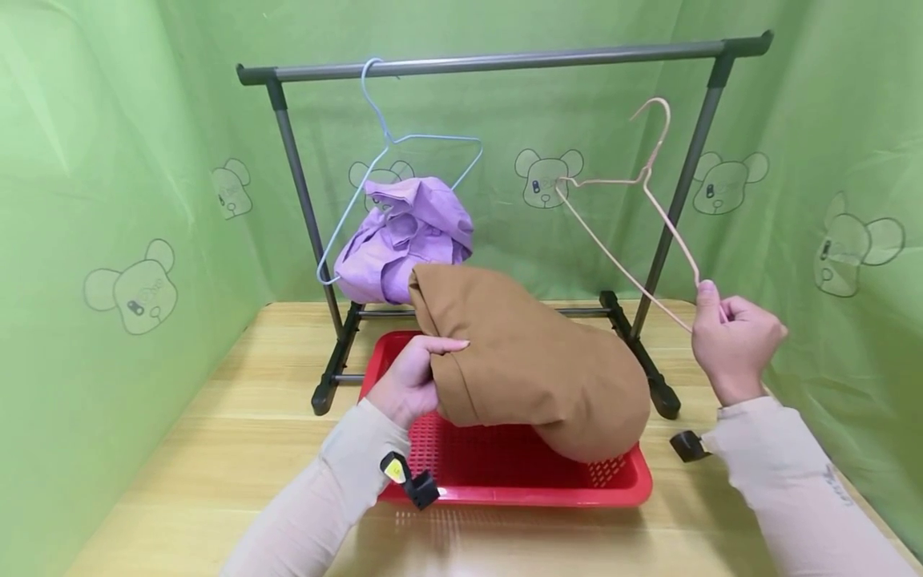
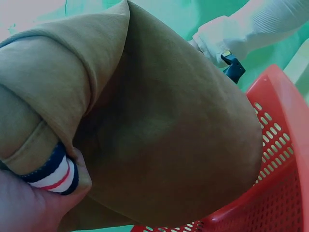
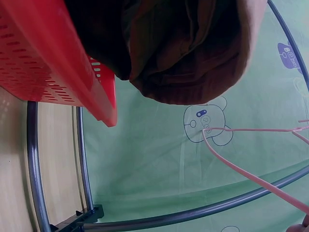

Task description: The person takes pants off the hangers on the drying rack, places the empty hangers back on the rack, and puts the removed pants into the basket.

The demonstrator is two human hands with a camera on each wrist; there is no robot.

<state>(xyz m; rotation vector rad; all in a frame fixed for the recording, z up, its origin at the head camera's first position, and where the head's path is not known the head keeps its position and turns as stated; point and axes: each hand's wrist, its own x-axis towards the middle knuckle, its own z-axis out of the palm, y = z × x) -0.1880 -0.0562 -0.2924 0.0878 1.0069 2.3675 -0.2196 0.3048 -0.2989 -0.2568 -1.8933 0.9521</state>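
Observation:
My left hand [image 1: 413, 381] grips one end of a folded brown garment [image 1: 534, 353], thumb on top. A navy, white and red striped band [image 2: 57, 173] shows beside that hand in the left wrist view. The garment hangs over a red basket [image 1: 548, 497], its rounded far end drooping to the right. My right hand [image 1: 739, 340] holds a pink hanger [image 1: 609, 181] by a lower corner, its hook upward. The bare hanger is apart from the garment. Only a bit of the right hand's fingers shows in the right wrist view.
A dark metal clothes rack [image 1: 519, 61] stands behind the basket. On its rail hangs a blue hanger [image 1: 440, 137] with a bunched purple garment [image 1: 425, 232]. Green curtains [image 1: 144, 208] with bear drawings enclose the wooden table [image 1: 216, 449].

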